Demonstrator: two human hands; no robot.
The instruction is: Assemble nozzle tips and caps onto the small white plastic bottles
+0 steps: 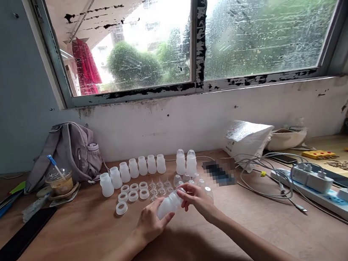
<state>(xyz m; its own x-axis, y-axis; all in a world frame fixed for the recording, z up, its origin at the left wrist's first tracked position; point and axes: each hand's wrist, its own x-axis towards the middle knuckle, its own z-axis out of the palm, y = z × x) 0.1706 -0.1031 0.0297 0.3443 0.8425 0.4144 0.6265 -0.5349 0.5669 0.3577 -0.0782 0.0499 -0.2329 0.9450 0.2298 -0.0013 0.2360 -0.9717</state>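
Tbl (81,232): 7 open btls (142,166); hands (150,220) hold 1 btl (166,208).

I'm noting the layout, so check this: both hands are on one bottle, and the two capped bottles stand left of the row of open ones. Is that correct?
No: in the head view, the two capped bottles stand right of the row of open bottles. The left hand and right hand are on one bottle.

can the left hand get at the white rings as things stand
Probably yes: nothing seems to stand between the left hand and the white rings, though it holds a bottle and would likely have to release that first.
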